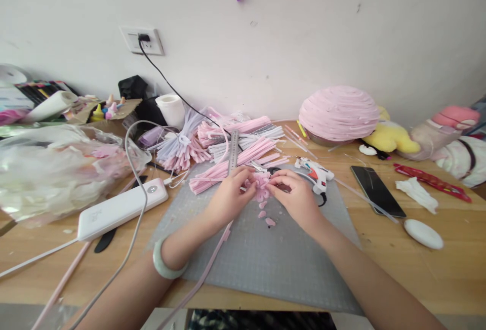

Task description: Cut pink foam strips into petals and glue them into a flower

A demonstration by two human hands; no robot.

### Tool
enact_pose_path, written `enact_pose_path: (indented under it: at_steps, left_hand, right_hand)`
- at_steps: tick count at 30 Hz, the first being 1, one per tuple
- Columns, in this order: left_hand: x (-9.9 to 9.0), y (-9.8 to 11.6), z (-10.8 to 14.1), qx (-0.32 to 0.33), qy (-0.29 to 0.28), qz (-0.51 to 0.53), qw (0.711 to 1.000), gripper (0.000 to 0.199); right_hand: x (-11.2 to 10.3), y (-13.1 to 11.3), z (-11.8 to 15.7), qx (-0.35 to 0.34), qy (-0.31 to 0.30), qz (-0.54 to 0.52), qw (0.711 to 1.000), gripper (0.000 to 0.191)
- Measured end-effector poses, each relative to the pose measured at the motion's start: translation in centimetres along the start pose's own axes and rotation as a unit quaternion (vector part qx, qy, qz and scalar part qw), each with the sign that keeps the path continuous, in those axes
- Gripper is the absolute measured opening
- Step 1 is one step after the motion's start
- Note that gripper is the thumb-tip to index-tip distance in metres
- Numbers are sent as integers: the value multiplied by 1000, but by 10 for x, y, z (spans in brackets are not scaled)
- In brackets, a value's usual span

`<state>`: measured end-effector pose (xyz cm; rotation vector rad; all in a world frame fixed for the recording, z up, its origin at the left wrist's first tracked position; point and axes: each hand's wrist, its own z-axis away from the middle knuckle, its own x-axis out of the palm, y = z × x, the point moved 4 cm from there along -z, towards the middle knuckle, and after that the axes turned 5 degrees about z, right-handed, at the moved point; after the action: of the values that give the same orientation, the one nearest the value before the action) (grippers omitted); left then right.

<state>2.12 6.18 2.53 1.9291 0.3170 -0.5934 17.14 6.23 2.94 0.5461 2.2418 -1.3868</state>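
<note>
Between my two hands is a small pink flower (262, 187) with looped petals, apparently of pipe cleaner. My left hand (236, 192) pinches its left side, and my right hand (292, 191) grips its right edge with closed fingers. Just below it, several small pink pieces (270, 222) lie on the grey cutting mat (304, 269). A metal ruler (233, 153) rests on bundled pink pipe cleaners (252, 152) behind my left hand. Beyond my right hand sits a white glue gun (318, 175). Scissors (258, 166) show partly behind the flower.
A white power bank (123, 209) with cables and a filled plastic bag (56, 168) lie left. On the right are a phone (377, 191), a white oval object (423, 234), a crumpled tissue (416, 194) and a red packet (433, 182). A pink dome (338, 114) stands near the wall.
</note>
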Motion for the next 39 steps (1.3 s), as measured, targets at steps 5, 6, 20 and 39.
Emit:
enact_pose_path:
  at_steps: [5, 6, 20, 39]
  left_hand:
    - [2, 0, 2, -15, 5, 46, 999, 12]
    - [2, 0, 2, -18, 5, 53, 998, 13]
    - [13, -8, 5, -66, 6, 161, 985, 12]
    - [18, -10, 5, -115, 4, 243, 963, 11]
  right_hand:
    - [1, 0, 1, -35, 6, 18, 999, 5]
    - [1, 0, 1, -43, 6, 25, 999, 5]
    - [3, -16, 6, -130, 13, 206, 970, 15]
    - [5, -12, 1, -140, 17, 168, 976, 14]
